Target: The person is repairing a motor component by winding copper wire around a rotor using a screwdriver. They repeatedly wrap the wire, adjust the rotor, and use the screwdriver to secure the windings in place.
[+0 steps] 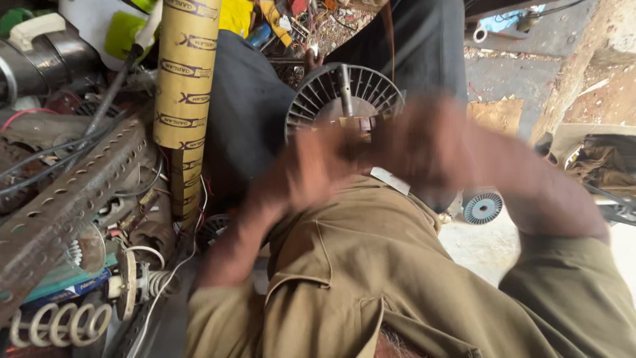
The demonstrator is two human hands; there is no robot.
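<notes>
Khaki cloth fills the lower frame: the person's shirt (371,278) w/ a flap pocket, both sleeves rolled back off the forearms. Both hands are raised at centre and badly motion-blurred. Left hand (301,176) sits just below and left of a round grey metal fan rotor (344,96), a finned wheel w/ a shaft sticking up from its middle. Right hand (424,142) is at the rotor's lower right edge, overlapping it. Whether either hand is clenched, loose or actually holding the rotor: can't tell, too smeared. Rotor itself is sharp, tilted toward the camera, in front of someone's dark trousers (411,46).

Left of the hands, a tall cardboard tube (185,73) stands nearly upright; tan-yellow, w/ small dark-red oval printed marks repeated down its length. Lower part darker, more worn. Beside it a rusty perforated angle-iron bar (73,199) runs diagonally across a heap of wires and motor parts. White plastic container (99,26) w/ a lime-green patch top left, next to a shiny steel vessel (40,59). Bottom left: a cream coil spring (56,325) and a flat blue-edged box (73,285), print too small to read. Yellow packet (235,14) at top centre.

Right side: small blue-grey finned disc (482,208) on the pale concrete floor (483,248), well apart from the big rotor.
</notes>
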